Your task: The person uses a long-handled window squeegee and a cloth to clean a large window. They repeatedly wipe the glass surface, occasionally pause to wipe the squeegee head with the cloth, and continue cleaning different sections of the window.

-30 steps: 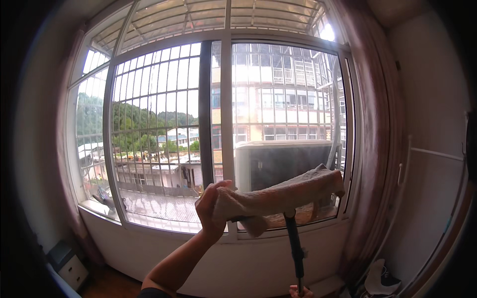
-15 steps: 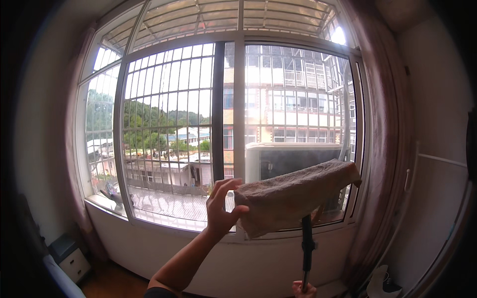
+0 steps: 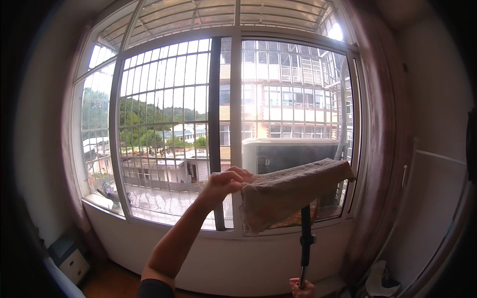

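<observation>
A grey-beige cloth (image 3: 293, 191) is draped over the wide head of a pole tool, hiding the head's shape. It tilts up toward the right in front of the window. My left hand (image 3: 224, 185) reaches up to the cloth's left end, its bent fingers closed on the upper corner; the fingertips are partly hidden. Below the cloth, the black upper part of the pole (image 3: 306, 233) runs down to a metal shaft. My right hand (image 3: 302, 289) is wrapped round that shaft at the bottom edge of the view.
A large sliding window (image 3: 237, 114) with bars outside fills the view. Behind its right pane stands a box-shaped unit (image 3: 278, 151). Curtains (image 3: 382, 124) hang at both sides. A small drawer cabinet (image 3: 70, 258) stands low at left, and a shoe (image 3: 390, 280) lies at lower right.
My left hand has gone from spread fingers beside the cloth's left end to bent fingers on its upper corner. The right hand still grips the pole. The view has shifted slightly.
</observation>
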Demonstrator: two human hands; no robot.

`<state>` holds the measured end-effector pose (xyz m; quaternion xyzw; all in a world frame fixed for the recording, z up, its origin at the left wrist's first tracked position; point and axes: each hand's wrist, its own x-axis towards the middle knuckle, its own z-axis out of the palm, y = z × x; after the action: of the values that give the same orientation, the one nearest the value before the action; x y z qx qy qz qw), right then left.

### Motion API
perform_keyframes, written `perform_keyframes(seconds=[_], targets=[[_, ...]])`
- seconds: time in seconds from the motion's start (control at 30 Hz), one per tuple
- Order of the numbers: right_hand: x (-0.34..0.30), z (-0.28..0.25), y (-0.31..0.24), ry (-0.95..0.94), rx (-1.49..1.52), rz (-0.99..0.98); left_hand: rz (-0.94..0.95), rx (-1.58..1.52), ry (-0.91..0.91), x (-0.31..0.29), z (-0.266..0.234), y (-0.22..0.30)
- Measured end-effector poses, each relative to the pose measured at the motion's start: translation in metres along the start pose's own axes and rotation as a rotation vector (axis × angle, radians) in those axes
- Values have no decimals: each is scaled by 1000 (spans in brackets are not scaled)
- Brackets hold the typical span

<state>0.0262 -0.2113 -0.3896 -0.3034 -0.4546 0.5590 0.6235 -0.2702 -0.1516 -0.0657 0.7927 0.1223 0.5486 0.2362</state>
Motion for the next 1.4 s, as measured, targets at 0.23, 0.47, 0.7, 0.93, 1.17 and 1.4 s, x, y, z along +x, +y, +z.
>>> perform_keyframes(seconds=[0.23, 0.47, 0.7, 0.93, 1.17, 1.4], targets=[[4, 1, 6, -23, -161, -151, -10, 179, 471, 14, 10, 5], [15, 11, -21, -58, -62, -7, 205, 32, 450, 28, 7, 6], [35, 37, -62, -40, -98, -44, 21, 15, 572, -30, 46, -47], [72, 58, -100, -111, -60, -107, -91, 241, 748, -35, 82, -57], [58, 63, -86, -123, -83, -70, 274, 1291, 721, 48, 43, -47], [50, 69, -81, -103, -76, -92, 154, 964, 770, 72, -7, -56]])
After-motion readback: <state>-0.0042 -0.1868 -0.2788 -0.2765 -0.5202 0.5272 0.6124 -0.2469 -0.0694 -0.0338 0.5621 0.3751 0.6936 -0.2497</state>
